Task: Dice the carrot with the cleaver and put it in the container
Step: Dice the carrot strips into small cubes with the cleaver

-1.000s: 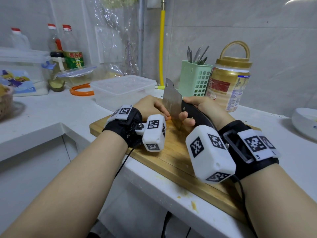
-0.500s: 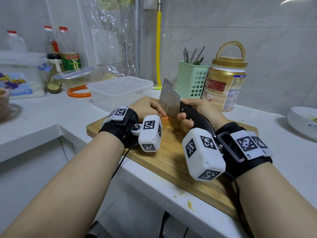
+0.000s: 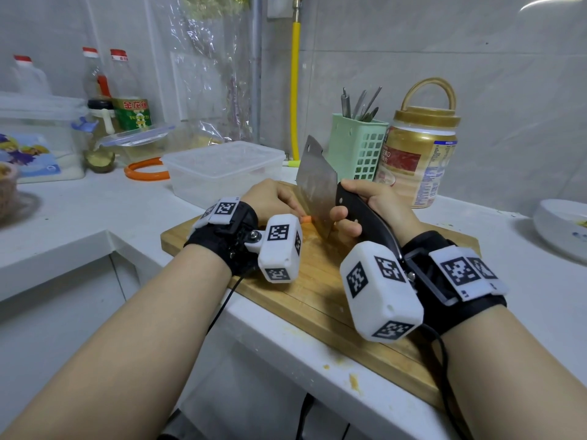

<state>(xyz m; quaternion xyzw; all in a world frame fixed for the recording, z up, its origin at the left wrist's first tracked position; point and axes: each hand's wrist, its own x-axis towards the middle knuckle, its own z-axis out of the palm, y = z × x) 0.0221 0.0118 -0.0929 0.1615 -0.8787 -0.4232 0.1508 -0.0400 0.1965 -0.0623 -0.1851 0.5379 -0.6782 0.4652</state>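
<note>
Right hand: the right hand has its grip curled round the black handle of the cleaver, fingers wrapped under it, thumb side on top.
Cleaver: blade upright, its edge down on the cutting board, tip pointing to the far side, just right of the left hand's fingers.
Left hand: the left hand lies knuckles-up on the board, fingers curled down over the carrot; how tight this grip is cannot be told, since the fingertips are hidden behind the hand and the blade.
Carrot: only a small orange end shows, lying on the board between the left hand and the blade, touching or just beside the blade's left face.
Cutting board: wooden, set at an angle on the white counter, near edge close to the counter's front edge.
Container: the clear plastic container stands on the counter just beyond the board's far-left corner, behind the left hand; what it holds is hard to make out.
Wrists: both carry black straps with white marker blocks.
Far side: a green utensil basket and a gold-lidded jar stand by the wall, right of the container.
Far right: a white bowl sits at the counter's edge of view.
Far left: bottles and a lidded box stand against the wall.
</note>
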